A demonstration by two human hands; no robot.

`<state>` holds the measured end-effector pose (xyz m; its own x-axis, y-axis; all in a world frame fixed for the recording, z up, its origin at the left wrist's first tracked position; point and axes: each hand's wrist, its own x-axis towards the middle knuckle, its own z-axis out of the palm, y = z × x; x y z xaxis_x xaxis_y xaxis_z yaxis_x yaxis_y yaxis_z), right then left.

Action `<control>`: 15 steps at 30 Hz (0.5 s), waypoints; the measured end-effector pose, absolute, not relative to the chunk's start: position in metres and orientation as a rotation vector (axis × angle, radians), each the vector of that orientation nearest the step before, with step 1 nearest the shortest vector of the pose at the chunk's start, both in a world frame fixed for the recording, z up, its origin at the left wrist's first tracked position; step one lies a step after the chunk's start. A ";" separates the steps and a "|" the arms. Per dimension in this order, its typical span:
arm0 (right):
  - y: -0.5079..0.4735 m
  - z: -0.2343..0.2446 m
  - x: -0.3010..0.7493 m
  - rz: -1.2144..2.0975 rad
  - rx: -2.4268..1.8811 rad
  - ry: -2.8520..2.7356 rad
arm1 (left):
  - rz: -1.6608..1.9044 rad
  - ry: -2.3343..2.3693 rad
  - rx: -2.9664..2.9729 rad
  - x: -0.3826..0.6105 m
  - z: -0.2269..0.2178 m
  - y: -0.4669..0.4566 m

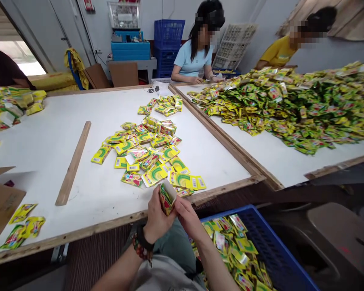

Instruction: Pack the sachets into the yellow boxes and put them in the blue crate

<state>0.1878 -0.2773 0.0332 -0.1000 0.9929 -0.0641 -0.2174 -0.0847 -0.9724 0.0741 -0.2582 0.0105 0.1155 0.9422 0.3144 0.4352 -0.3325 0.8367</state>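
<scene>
A small yellow-and-green printed box (167, 199), its white end flap raised, is held over the table's front edge. Green wrapped packets show inside its open end. My left hand (156, 215) wraps around the box from the left. On the right side, the fingers of my right hand (188, 214) pinch the box near the flap. Just beyond my hands lies a loose pile of similar small boxes (145, 137) on the white table (99, 194). Some boxes near the front of the pile have raised flaps.
A blue crate (278, 250) of boxes stands low at my right. Wooden strips (74, 161) divide the table. A large heap of packets (275, 101) covers the right table. A cardboard box (4, 206) sits at left. Co-workers (194, 60) sit across the tables.
</scene>
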 end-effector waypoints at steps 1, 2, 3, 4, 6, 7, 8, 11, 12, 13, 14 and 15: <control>-0.278 0.033 0.186 1.397 -1.079 -1.061 | 1.152 1.388 1.871 0.073 0.007 -0.260; -0.278 0.035 0.185 1.363 -1.108 -1.062 | 1.132 1.426 1.907 0.072 0.005 -0.261; -0.279 0.038 0.185 1.327 -1.135 -1.072 | 1.115 1.449 1.942 0.071 0.003 -0.262; -0.279 0.041 0.184 1.287 -1.160 -1.089 | 1.105 1.459 1.977 0.070 0.002 -0.262; -0.280 0.047 0.182 1.217 -1.199 -1.132 | 1.116 1.459 2.035 0.068 0.002 -0.262; -0.281 0.049 0.181 1.194 -1.216 -1.151 | 1.132 1.455 2.058 0.067 0.002 -0.262; -0.280 0.051 0.179 1.183 -1.236 -1.162 | 1.148 1.450 2.078 0.067 0.001 -0.261; -0.277 0.051 0.177 1.228 -1.285 -1.125 | 1.209 1.423 2.115 0.065 -0.002 -0.261; -0.276 0.051 0.176 1.258 -1.290 -1.090 | 1.238 1.412 2.119 0.065 -0.003 -0.260; -0.274 0.051 0.176 1.287 -1.290 -1.053 | 1.268 1.400 2.120 0.065 -0.004 -0.260; -0.273 0.051 0.176 1.312 -1.287 -1.025 | 1.293 1.390 2.120 0.065 -0.006 -0.260; -0.272 0.053 0.177 1.331 -1.284 -1.011 | 1.309 1.387 2.117 0.065 -0.007 -0.260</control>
